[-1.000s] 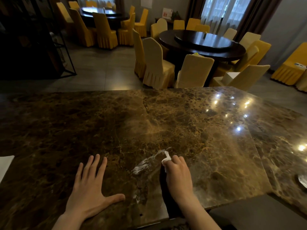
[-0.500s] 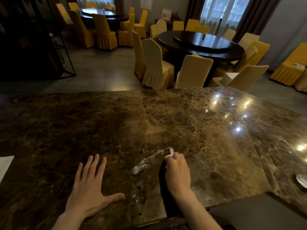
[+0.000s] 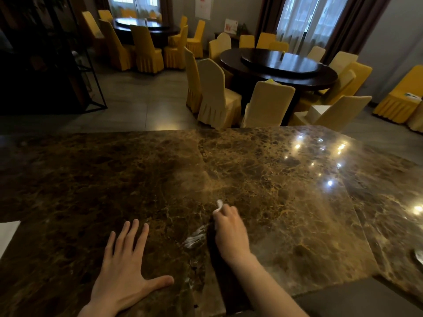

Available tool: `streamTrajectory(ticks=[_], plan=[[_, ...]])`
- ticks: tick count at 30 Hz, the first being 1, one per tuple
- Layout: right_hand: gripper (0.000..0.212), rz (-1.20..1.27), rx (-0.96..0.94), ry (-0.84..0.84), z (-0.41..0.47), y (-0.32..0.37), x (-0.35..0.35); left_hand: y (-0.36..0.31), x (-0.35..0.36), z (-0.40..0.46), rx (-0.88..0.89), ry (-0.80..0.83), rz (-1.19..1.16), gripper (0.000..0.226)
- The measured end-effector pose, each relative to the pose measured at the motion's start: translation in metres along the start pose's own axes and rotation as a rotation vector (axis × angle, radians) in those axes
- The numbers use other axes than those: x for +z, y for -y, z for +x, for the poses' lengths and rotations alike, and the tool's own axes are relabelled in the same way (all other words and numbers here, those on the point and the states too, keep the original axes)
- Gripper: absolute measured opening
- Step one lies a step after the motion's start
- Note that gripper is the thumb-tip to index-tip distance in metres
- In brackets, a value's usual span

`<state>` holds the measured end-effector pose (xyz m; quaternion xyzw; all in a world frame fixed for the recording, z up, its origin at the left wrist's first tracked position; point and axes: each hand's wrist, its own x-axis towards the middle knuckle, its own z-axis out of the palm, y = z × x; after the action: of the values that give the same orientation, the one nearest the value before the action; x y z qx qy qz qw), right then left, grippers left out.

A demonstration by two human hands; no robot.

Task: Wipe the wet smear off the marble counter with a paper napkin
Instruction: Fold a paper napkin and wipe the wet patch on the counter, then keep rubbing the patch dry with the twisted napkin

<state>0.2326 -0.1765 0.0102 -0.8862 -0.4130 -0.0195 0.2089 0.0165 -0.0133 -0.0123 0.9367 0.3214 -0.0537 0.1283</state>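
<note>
Your right hand (image 3: 231, 232) was curled closed around a crumpled white paper napkin (image 3: 219, 205), a small tuft of which stuck out past your fingertips, just below the centre of the frame. You pressed it against the polished brown marble counter (image 3: 286, 202), and the hand looked slightly blurred. The pale wet smear (image 3: 194, 236) lay immediately left of that hand, touching its shadowed edge, in the lower middle of the frame. Your left hand (image 3: 124, 268) rested flat on the marble at lower left, fingers spread and thumb out to the right, gripping nothing.

At the far left edge lay a white sheet (image 3: 6, 234), cut off by the frame. At upper centre a white wall poster (image 3: 202, 6) and a small white-and-red sign (image 3: 230, 26) carried red markings too small to read. A round dark wooden dining table (image 3: 279, 65) stood at upper right, ringed by yellow and cream covered chairs (image 3: 217, 92). You had no containers in view.
</note>
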Motion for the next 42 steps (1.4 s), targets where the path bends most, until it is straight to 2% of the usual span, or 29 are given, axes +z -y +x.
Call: streamTrajectory(ticks=[2, 4, 6, 8, 10, 15, 17, 23, 25, 28, 30, 32, 34, 35, 38, 39, 40, 42], plan=[[0.023, 0.037, -0.165, 0.059, -0.014, 0.016, 0.006, 0.0, 0.0, -0.001, 0.001, 0.014, 0.011, 0.152], [0.02, 0.019, -0.216, 0.103, -0.018, 0.011, 0.0, 0.0, 0.0, 0.001, -0.005, 0.005, 0.014, 0.151], [0.016, -0.008, -0.116, 0.052, -0.008, -0.008, -0.009, 0.0, 0.0, -0.001, 0.007, 0.004, 0.007, 0.151], [0.02, -0.036, 0.087, -0.008, 0.002, -0.017, -0.015, 0.001, 0.001, -0.002, 0.013, -0.011, -0.002, 0.15], [0.019, -0.057, 0.127, -0.042, 0.003, -0.004, -0.012, 0.0, 0.002, -0.002, 0.015, -0.018, -0.004, 0.149], [0.021, 0.095, -0.231, 0.11, -0.046, 0.06, 0.013, 0.001, 0.003, -0.002, 0.015, -0.025, -0.008, 0.149], [0.02, 0.085, -0.291, 0.133, -0.057, 0.058, 0.013, 0.0, 0.002, -0.004, 0.024, -0.015, -0.006, 0.15], [0.024, -0.005, 0.06, -0.004, -0.034, 0.02, -0.005, 0.008, -0.011, -0.017, 0.091, -0.031, -0.07, 0.149], [0.023, -0.02, -0.006, 0.008, -0.04, 0.029, -0.002, 0.014, -0.01, -0.027, 0.096, -0.04, -0.067, 0.149], [0.027, 0.047, -0.244, 0.106, -0.061, 0.044, 0.004, 0.02, -0.001, -0.04, 0.076, -0.012, -0.042, 0.149], [0.03, 0.06, -0.311, 0.165, -0.069, 0.044, -0.001, 0.019, 0.004, -0.043, 0.065, -0.04, -0.034, 0.148], [0.026, 0.128, -0.204, 0.118, -0.063, 0.036, -0.011, 0.019, 0.006, -0.043, 0.071, -0.057, -0.037, 0.145], [0.026, 0.321, 0.057, -0.001, -0.052, 0.026, -0.026, 0.021, 0.007, -0.043, 0.077, -0.066, -0.046, 0.144], [0.03, 0.443, 0.178, -0.005, -0.048, 0.024, -0.032, 0.021, 0.007, -0.043, 0.077, -0.071, -0.044, 0.144], [0.028, 0.849, 0.397, 0.231, -0.044, 0.035, -0.037, 0.021, 0.009, -0.043, 0.074, -0.074, -0.029, 0.144], [0.026, 0.911, 0.43, 0.274, -0.046, 0.042, -0.035, 0.021, 0.01, -0.042, 0.067, -0.074, -0.028, 0.144], [0.025, 0.913, 0.436, 0.283, -0.047, 0.047, -0.032, 0.021, 0.01, -0.042, 0.059, -0.078, -0.03, 0.143], [0.024, 0.71, 0.341, 0.224, -0.051, 0.055, -0.022, 0.021, 0.011, -0.042, 0.056, -0.078, -0.028, 0.143]])
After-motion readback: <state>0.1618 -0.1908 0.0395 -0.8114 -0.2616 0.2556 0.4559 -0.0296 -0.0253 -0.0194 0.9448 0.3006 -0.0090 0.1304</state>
